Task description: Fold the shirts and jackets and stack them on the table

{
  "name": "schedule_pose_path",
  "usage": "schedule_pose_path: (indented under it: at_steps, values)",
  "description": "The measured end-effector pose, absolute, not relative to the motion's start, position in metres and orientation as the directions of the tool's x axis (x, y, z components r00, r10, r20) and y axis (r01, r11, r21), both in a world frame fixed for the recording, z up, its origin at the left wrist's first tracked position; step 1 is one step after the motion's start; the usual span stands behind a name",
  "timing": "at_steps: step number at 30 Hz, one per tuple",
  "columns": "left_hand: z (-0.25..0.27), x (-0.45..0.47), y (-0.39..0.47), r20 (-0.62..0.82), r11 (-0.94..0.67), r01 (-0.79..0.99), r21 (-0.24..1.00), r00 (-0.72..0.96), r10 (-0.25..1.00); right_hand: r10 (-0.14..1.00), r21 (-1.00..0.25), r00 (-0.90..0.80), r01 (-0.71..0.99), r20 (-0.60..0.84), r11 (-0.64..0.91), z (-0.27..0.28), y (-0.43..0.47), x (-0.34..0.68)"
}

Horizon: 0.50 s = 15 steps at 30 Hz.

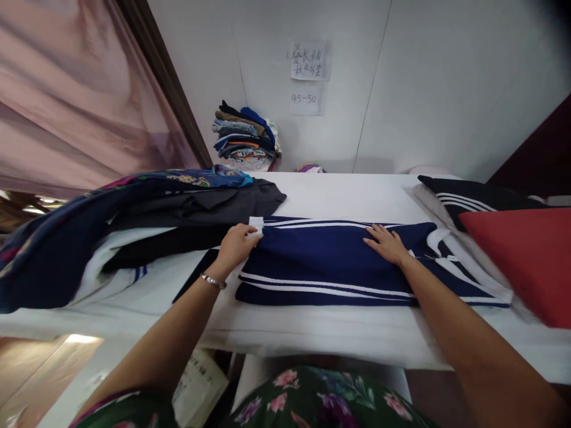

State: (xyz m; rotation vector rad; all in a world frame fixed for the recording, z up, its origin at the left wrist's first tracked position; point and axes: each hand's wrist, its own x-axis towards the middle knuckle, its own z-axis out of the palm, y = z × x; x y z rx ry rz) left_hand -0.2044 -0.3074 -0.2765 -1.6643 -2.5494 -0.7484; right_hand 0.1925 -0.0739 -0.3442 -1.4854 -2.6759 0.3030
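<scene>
A navy jacket (321, 255) with white stripes lies folded lengthwise across the table in front of me. Its striped white collar is at the right end. My left hand (238, 242) pinches the white cuff (256, 223) at the jacket's far left corner. Flat on the fabric near the far edge rests my right hand (386, 242), its fingers spread. A silver bracelet (214, 281) circles my left wrist.
Loose dark garments (200, 202) are heaped on the left, and a red garment (526, 255) lies over folded clothes on the right. Against the wall stands a stack of folded clothes (245, 137). Handwritten papers (307, 62) hang above the white table (348, 193).
</scene>
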Motion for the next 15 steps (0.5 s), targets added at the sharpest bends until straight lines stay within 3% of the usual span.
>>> schedule_pose_path:
  at_steps: [4, 9, 15]
  values:
    - [-0.284, -0.191, -0.317, 0.232, 0.167, 0.95, 0.262, -0.23, 0.945, 0.848, -0.222, -0.53, 0.825, 0.013, 0.52, -0.343, -0.075, 0.192]
    - [-0.279, -0.18, -0.309, 0.18, 0.196, 0.979, 0.059, -0.204, 0.962, 0.869, -0.297, -0.493, 0.823, 0.051, 0.484, -0.335, -0.086, 0.194]
    - [-0.282, -0.185, -0.306, 0.182, 0.092, 0.995, 0.046, -0.099, 0.978, 0.748, -0.355, -0.663, 0.695, 0.022, 0.626, -0.325, -0.132, 0.203]
